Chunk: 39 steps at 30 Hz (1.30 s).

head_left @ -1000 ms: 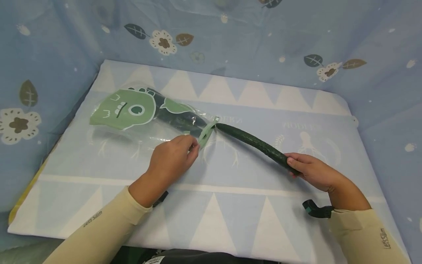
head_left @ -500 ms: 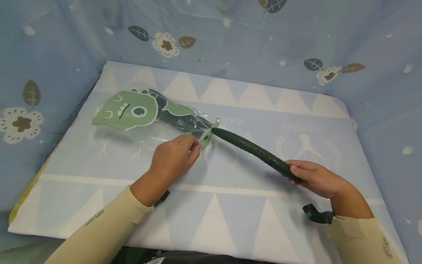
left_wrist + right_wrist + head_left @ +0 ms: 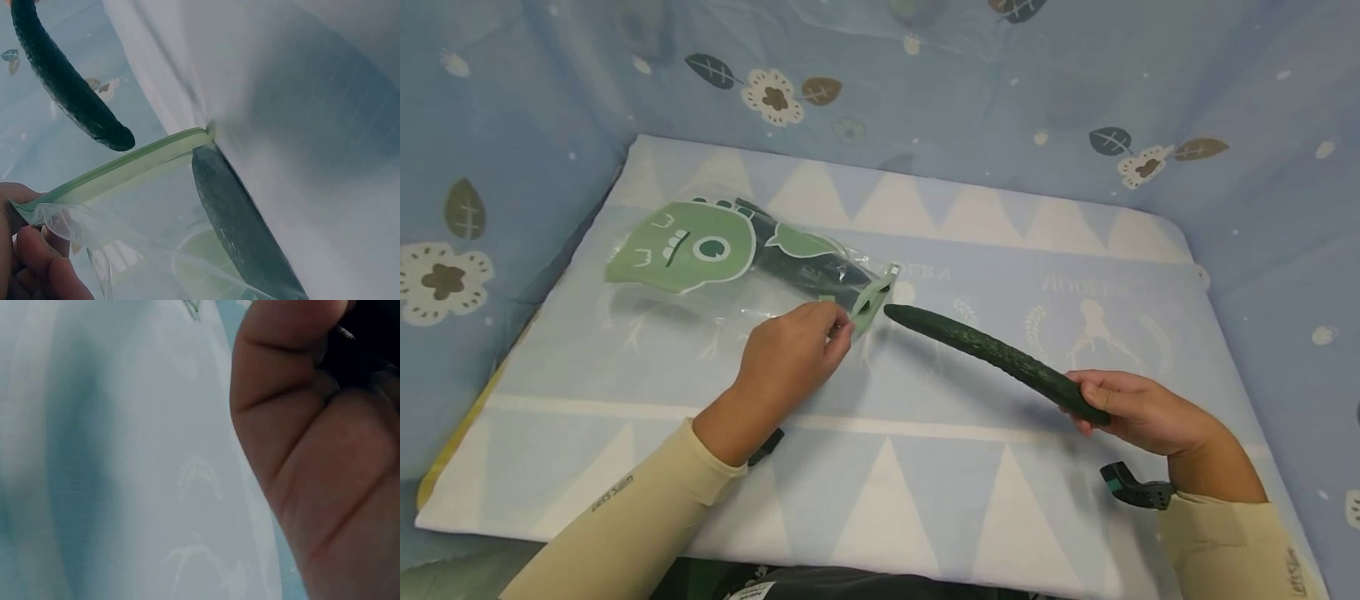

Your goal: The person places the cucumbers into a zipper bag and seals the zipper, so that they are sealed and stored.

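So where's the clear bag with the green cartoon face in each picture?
Head: the clear bag lies left of centre.
Left wrist: it takes up the lower middle, its green edge slanting up to the right.
Right wrist: I can't make it out there.
Shared landmark: the pale cloth shows in all three.

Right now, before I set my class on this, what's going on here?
A person's left grip pinches the green edge of a clear printed bag with at least one cucumber inside. The right grip holds another cucumber by one end. Its far tip points toward the bag but is outside, not touching the edge.
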Available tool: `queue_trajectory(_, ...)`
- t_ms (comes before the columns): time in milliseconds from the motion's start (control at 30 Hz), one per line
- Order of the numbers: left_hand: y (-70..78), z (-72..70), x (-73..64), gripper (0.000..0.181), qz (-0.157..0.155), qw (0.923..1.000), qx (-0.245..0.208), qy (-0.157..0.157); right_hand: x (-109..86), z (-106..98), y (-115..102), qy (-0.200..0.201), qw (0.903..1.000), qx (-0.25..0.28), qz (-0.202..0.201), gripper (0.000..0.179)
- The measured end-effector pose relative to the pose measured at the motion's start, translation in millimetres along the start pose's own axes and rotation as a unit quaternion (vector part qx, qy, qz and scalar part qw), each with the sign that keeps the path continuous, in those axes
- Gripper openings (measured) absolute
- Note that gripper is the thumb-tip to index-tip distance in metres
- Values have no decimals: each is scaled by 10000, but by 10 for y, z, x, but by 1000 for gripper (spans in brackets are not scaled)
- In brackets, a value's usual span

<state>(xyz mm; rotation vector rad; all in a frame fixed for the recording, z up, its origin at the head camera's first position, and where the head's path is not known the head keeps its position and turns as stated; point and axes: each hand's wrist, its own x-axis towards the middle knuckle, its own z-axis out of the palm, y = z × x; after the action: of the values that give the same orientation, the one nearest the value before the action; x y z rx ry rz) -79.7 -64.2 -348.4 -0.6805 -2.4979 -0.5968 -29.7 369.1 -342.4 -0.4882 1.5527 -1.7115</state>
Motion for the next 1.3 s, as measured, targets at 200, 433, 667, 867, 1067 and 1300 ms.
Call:
queue_trajectory(200, -23, -4, -4, 6, -8, 10000, -8, 51, 241, 60, 30, 412, 9975, -505, 291, 32)
queue_trajectory(433, -24, -19, -21, 5, -69, 10000, 15, -43, 760, 164, 10, 1299, 9777, -1262, 1063, 39)
queue_trajectory(667, -47, -11, -31, 3, 12, 10000, -17, 23, 1254, 272, 21, 1437, 9729, -1166, 1383, 60)
queue_trajectory(867, -41, -9, -41, 4, 20, 9999, -92, -118, 1625, 453, 105, 1466, 9789, -818, 1162, 54)
queue_trajectory(1067, -44, -7, -76, 4, -106, 9994, -96, -328, 1898, 619, 205, 1488, 9792, -557, 1264, 48)
queue_trajectory(1300, -79, -4, -107, 6, -94, 9995, -6, -286, 2017, 677, 183, 1779, 9738, -857, 1125, 45)
